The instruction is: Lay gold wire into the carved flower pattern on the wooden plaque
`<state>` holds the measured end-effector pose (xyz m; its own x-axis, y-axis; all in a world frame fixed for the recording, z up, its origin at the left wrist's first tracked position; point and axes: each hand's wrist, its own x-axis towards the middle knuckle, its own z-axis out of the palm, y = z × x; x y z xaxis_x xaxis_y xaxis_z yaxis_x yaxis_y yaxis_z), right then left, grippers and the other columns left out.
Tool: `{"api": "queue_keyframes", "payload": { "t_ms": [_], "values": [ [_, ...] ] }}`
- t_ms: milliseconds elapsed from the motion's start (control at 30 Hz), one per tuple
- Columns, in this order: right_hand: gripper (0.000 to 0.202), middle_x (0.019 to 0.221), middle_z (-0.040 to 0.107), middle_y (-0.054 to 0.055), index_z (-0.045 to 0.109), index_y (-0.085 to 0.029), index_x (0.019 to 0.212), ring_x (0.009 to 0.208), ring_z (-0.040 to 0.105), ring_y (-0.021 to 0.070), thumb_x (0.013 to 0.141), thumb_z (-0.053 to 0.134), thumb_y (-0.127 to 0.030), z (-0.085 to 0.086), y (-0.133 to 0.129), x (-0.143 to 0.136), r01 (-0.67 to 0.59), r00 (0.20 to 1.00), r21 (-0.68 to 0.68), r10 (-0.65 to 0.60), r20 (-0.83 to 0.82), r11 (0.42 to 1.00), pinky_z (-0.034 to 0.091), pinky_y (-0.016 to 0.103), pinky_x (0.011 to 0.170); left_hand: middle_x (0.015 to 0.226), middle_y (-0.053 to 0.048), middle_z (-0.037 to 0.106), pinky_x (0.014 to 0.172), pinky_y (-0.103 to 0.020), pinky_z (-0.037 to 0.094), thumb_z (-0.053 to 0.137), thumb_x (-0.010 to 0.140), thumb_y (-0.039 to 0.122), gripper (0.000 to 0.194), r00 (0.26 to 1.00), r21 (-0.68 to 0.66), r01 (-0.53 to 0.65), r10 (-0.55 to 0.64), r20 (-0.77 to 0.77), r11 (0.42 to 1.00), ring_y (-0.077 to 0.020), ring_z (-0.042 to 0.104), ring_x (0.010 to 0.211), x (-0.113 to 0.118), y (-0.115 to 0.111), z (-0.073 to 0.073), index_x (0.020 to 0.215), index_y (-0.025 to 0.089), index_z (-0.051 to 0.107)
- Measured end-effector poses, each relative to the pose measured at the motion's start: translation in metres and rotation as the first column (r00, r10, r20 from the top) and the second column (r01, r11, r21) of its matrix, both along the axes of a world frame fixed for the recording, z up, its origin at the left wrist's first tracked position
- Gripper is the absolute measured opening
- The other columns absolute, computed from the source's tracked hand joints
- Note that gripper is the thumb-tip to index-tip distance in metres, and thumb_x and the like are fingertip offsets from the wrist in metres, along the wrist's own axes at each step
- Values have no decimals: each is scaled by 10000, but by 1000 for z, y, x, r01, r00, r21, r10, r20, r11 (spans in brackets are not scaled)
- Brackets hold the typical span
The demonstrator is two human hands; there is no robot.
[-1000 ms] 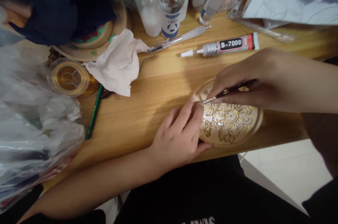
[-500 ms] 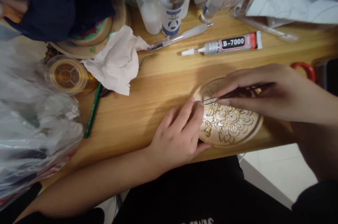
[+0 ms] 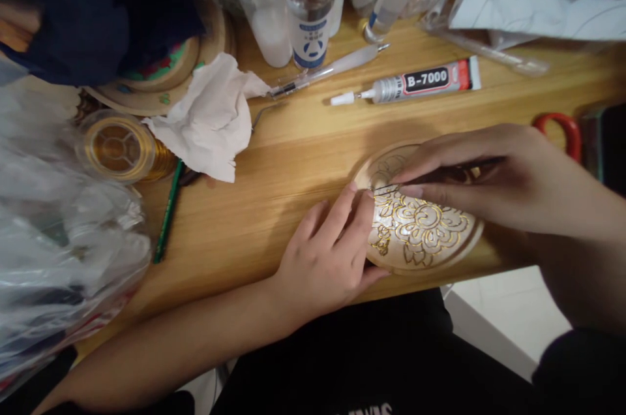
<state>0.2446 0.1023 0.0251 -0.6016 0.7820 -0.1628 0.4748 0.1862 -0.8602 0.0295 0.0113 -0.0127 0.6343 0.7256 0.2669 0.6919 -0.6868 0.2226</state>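
Note:
A round wooden plaque (image 3: pixel 425 226) with a raised flower pattern outlined in gold lies near the table's front edge. My left hand (image 3: pixel 327 252) grips its left rim, fingertips on top and thumb at the lower edge. From the right, my right hand (image 3: pixel 489 180) reaches over the plaque, pinching thin metal tweezers (image 3: pixel 387 190). The tweezer tips touch or nearly touch the pattern beside my left fingertips. Whatever lies between the tips is too small to make out.
Behind the plaque lie a B-7000 glue tube (image 3: pixel 425 83) and a pen-like tool (image 3: pixel 337 69). Bottles (image 3: pixel 310 17) stand at the back. To the left are crumpled tissue (image 3: pixel 210 118), a gold wire spool (image 3: pixel 117 146) and a green pencil (image 3: pixel 167 213). Red-handled scissors (image 3: pixel 570 131) lie right.
The view has shifted slightly, so the table items appear a little farther left. Both hands keep nearly the same pose on the plaque, and the tweezers remain in my right hand.

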Motion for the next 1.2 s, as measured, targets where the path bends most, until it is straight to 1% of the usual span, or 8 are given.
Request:
{"api": "queue_keyframes", "payload": {
  "t_ms": [233,333,467,667,767,900,1067,1200],
  "values": [
    [123,944,758,-15,763,-273,888,904,717,197,785,734,-334,-1,-9,-3,168,986,-114,-168,3,979,604,336,831,1271,-118,640,891,-374,464,398,981,527,585,1000,-15,-14,14,-2,1000,-293,539,1224,1,0,1,1145,27,652],
    [123,946,761,-17,762,-259,880,891,717,179,780,739,-326,-1,-11,-5,197,980,-118,-197,5,973,593,320,867,1277,-116,637,906,-369,459,388,984,533,588,1000,-13,-19,19,-6,1000,-290,539,1225,1,-1,0,1139,35,657],
    [121,967,760,-16,761,-239,866,895,712,157,776,738,-316,1,-15,-6,220,975,-115,-220,10,969,583,286,866,1274,-141,634,911,-378,456,393,974,561,634,1000,-4,-14,14,11,1000,-300,531,1233,0,-2,-1,1149,4,640],
    [154,936,758,1,762,-247,850,857,705,177,755,739,-366,-3,-20,-8,276,961,-143,-277,7,951,577,347,860,1309,-223,584,952,-382,434,383,951,616,729,997,10,-71,70,30,997,-309,513,1258,0,-5,-3,1230,-31,573],
    [189,924,758,20,757,-228,853,842,699,175,753,737,-387,-4,-21,-7,277,959,-169,-283,-13,946,572,348,837,1318,-240,570,963,-386,433,410,933,632,742,997,17,-74,74,18,997,-320,507,1267,0,-6,-4,1248,-24,555],
    [211,929,754,38,748,-198,880,860,689,166,768,726,-376,-3,-21,-5,255,964,-177,-264,-28,951,548,339,865,1314,-257,564,956,-396,439,426,917,650,755,998,41,-66,66,14,997,-332,502,1269,-1,-6,-5,1239,-22,549],
    [238,876,758,36,753,-201,869,805,689,173,742,743,-401,-4,-20,-4,271,960,-183,-279,-16,945,549,347,804,1313,-254,566,959,-396,438,406,928,641,740,998,54,-66,65,13,996,-327,506,1261,-1,-6,-6,1234,-18,547],
    [274,886,759,62,756,-177,872,814,690,180,733,747,-412,-4,-21,-7,276,958,-197,-285,-18,941,547,356,814,1320,-252,564,958,-398,438,400,927,648,757,998,57,-69,69,10,996,-331,503,1262,-1,-7,-5,1237,-25,552]
  ]
}}
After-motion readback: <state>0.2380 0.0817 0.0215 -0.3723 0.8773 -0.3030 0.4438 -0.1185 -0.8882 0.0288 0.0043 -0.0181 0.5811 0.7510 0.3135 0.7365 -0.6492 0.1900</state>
